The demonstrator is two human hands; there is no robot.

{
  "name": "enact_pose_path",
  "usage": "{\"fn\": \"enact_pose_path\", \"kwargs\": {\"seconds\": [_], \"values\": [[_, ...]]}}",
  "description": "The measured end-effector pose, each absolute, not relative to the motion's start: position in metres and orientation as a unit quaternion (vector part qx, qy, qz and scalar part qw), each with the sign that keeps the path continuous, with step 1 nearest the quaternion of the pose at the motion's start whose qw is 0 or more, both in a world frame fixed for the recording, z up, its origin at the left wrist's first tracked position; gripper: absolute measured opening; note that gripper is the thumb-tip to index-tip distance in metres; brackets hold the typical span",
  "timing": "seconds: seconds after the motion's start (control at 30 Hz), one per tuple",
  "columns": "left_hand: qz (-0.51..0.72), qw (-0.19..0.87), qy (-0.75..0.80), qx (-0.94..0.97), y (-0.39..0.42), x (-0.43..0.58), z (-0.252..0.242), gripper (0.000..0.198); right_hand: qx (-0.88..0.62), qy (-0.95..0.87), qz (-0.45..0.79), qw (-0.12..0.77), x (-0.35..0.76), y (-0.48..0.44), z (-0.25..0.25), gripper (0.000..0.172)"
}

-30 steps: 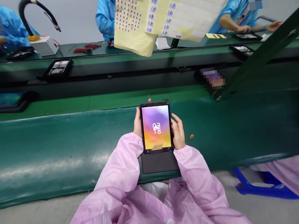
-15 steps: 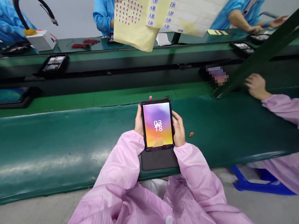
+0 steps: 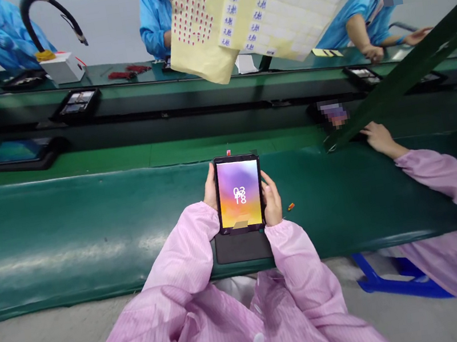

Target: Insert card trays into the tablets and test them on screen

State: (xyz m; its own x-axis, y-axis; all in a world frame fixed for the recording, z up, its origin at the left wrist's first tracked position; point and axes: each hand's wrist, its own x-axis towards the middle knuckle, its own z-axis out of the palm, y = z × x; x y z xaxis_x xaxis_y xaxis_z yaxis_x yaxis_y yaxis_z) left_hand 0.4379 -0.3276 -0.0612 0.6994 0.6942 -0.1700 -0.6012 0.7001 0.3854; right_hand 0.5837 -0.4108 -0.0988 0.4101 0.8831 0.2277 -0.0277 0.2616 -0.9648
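Tablet (image 3: 239, 193): lit screen, digits overlap and are unreadable, lower edge hides the dark pad (image 3: 243, 247).
Left hand (image 3: 210, 188): mostly hidden behind the tablet, fingers curled on its edge.
Right hand (image 3: 271, 199): fingers closed around the other edge.

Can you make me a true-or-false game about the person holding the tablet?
Both the left hand and the right hand hold the tablet. True.
The tablet's screen is dark. False: it is lit, purple to orange, with white digits.
A dark pad lies on the green bench at the tablet's near end. True.
The small orange piece lies left of the tablet. False: it lies on its right, near the right hand.
Yellow label sheets hang overhead. True.
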Motion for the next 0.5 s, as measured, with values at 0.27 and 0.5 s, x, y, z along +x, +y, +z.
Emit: {"fn": "enact_pose_path", "kwargs": {"seconds": [0.27,0.5], "values": [[0.348,0.913,0.155,0.143,-0.3313,0.439,-0.0565,0.077,-0.502,-0.408,0.357,0.674,0.5836,-0.4089,-0.0996,0.055],[0.356,0.907,0.177,0.139,-0.3287,0.4369,-0.0555,0.068,-0.489,-0.423,0.359,0.673,0.5828,-0.407,-0.0973,0.055]]}}
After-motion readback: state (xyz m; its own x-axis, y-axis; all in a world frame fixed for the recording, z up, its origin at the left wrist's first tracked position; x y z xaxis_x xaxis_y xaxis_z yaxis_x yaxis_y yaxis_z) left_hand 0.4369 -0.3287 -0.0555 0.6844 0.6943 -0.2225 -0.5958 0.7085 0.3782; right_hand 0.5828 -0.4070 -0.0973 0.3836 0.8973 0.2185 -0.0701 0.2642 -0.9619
